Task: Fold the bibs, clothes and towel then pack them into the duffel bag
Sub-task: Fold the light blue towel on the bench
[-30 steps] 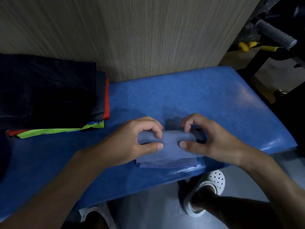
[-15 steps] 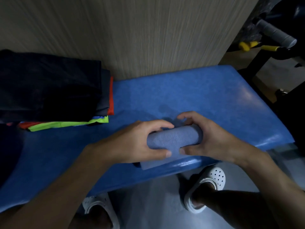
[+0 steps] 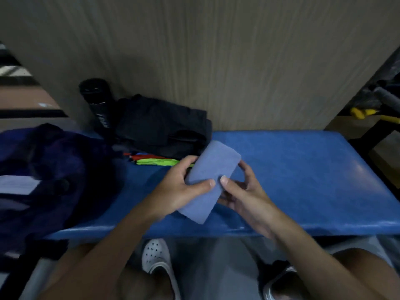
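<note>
Slate-blue folded towel (image 3: pixel 213 167), a soft matte oblong: gripped at its near end by left hand (image 3: pixel 179 188) and right hand (image 3: pixel 245 197), thumbs on top, tilted over the glossy blue padded bench (image 3: pixel 307 169). A stack of dark folded clothes (image 3: pixel 164 128) lies just behind it. A slumped navy fabric duffel bag (image 3: pixel 45 169) sits at the left.

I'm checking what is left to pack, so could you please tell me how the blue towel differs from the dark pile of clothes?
The towel is pale blue; the pile of clothes is nearly black, with green and red edges beneath. The left hand and right hand grip the towel, tilted; the pile of clothes lies flat on the bench. The towel is one narrow piece; the pile is several layers. Both are folded.
</note>
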Demonstrator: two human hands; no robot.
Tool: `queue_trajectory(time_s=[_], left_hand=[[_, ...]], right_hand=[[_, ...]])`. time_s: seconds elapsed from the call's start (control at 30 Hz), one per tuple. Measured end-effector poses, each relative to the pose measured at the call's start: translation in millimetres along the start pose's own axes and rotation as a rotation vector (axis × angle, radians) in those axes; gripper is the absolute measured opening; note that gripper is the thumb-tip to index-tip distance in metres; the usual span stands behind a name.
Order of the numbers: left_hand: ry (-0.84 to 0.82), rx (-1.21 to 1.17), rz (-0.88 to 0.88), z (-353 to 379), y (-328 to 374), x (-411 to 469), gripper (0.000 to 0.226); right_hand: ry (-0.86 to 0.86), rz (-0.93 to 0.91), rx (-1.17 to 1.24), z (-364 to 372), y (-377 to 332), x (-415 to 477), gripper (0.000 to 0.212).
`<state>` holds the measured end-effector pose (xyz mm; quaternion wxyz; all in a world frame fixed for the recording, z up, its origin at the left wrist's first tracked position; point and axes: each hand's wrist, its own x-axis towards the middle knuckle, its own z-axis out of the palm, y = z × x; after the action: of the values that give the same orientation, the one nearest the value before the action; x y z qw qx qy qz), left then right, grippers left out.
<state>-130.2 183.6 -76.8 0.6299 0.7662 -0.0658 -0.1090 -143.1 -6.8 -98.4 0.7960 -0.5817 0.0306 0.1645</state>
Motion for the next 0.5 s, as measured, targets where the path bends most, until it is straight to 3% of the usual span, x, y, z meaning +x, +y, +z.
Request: queue_trajectory(time_s=[0.07,0.27,0.5], left_hand=[[0.060,-0.033,-0.040,-18.5,-8.7,-18.1,0.047],[0.278,0.012,-0.093,-70.4,-32.9,-60.9,0.041],[0.337,0.066,-0.161,-111.2,-51.4,-57.3,0.033]], right_hand=[[-0.001,-0.014,-0.016,34.1,8.2,3.2,0.072],[0.114,-0.017,-0.171,112.7,41.1,25.1,0.066],[0.032,-0.019,-0.307,152.5,49.7,47.9,0.051]])
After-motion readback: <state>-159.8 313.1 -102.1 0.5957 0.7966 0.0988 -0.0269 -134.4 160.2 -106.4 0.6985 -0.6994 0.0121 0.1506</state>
